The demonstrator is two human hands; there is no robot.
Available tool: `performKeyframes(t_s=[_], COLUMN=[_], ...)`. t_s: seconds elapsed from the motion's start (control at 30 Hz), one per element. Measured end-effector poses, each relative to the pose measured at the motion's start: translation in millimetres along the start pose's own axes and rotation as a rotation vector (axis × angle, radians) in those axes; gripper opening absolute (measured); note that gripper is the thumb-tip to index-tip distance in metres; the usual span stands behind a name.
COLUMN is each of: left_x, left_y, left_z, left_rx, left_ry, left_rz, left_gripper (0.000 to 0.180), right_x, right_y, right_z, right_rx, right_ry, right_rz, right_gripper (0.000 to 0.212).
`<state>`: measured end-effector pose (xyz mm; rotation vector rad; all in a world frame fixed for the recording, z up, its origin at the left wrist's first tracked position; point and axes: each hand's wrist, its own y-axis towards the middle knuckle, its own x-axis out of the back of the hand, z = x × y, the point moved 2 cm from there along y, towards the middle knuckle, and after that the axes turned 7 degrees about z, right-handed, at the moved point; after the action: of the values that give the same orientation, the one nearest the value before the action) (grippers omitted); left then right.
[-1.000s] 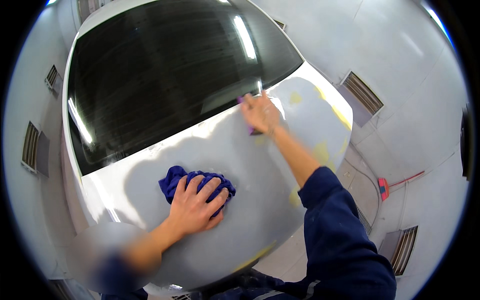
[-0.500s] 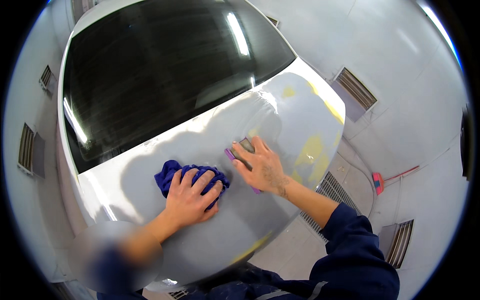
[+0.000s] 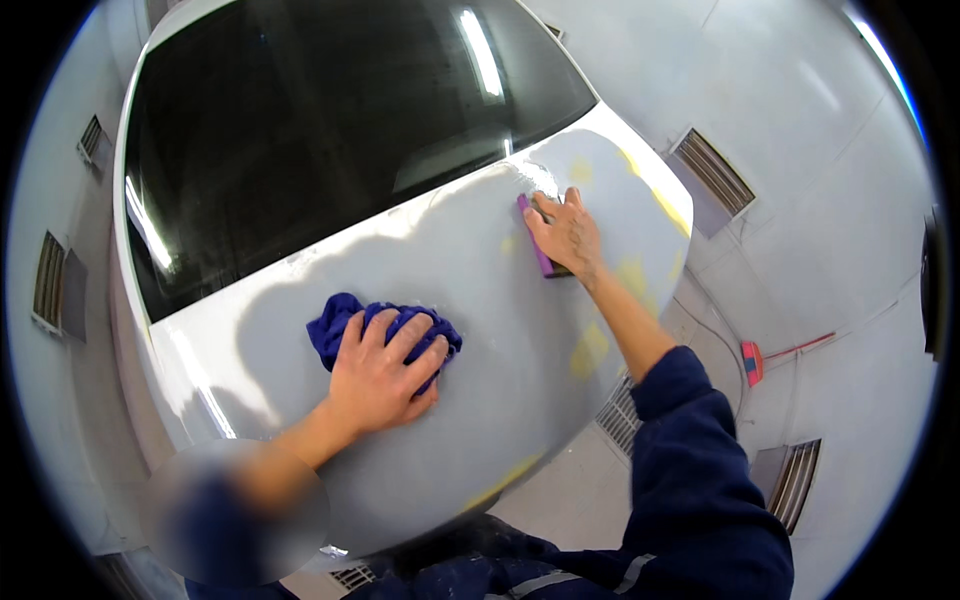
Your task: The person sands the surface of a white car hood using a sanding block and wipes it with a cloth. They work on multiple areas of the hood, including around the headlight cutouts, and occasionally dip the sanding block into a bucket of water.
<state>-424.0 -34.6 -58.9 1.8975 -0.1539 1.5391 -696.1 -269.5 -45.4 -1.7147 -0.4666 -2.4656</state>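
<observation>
Car panel (image 3: 480, 430), matte grey over most of its face and white along its left and upper edges, spans the middle of the view, with yellow patches toward its right and lower edges. At the far left, a pale wall (image 3: 75, 420) carries two slatted vents (image 3: 48, 283). Next comes the left forearm, partly lost in a round blur. Above the panel lies a dark window (image 3: 300, 130) with bright light streaks on it. A bunched blue cloth (image 3: 338, 325) rests on the left half of the panel, and the left hand (image 3: 385, 375) covers it, half closed, fingers bent and slightly spread, gripping the folds. Farther right, near the window's lower edge, a purple block (image 3: 540, 250) lies on the grey area, just below a shiny patch. The right hand (image 3: 568, 235) is partly closed around it from the right, fingers over its top. Beyond are a floor grating (image 3: 620, 415), the dark blue right sleeve (image 3: 690, 440), another slatted vent (image 3: 713, 170) on the right-hand wall, and a red broom (image 3: 752, 363) with a thin handle.
</observation>
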Motion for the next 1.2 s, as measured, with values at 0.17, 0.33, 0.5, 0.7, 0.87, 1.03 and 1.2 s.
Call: performKeyframes(t_s=[0.17,0.33,0.5,0.7,0.87,1.03,1.2], left_x=[6.8,1.6,5.9,-5.0,6.1,0.4,7.9], left_y=[-12.9,-2.0,-13.4,0.2,-9.0,-8.5,-7.5], left_z=[5.5,0.1,7.6,-2.2,4.3,5.2,7.3], left_rx=[0.023,0.013,0.041,0.01,0.028,0.026,-0.008], left_ry=[0.025,-0.016,0.009,-0.026,0.004,-0.012,-0.014], left_rz=[0.036,0.011,0.028,-0.004,0.006,-0.013,0.022], left_gripper=[0.049,0.048,0.05,0.052,0.051,0.051,0.052], right_x=[-25.1,-14.6,-39.0,-43.0,-46.3,-41.9,-50.8], right_y=[-59.7,34.4,-23.3,55.6,14.4,51.3,26.8], right_z=[51.5,16.8,98.2,48.4,85.3,64.7,63.8], right_rx=[0.225,-0.114,0.119,-0.1,0.059,-0.052,0.137], right_ry=[0.026,-0.116,-0.085,-0.03,0.043,0.029,0.036], right_rz=[-0.065,-0.053,-0.069,-0.086,-0.028,-0.027,-0.17], right_gripper=[0.039,0.037,0.042,0.051,0.05,0.051,0.047])
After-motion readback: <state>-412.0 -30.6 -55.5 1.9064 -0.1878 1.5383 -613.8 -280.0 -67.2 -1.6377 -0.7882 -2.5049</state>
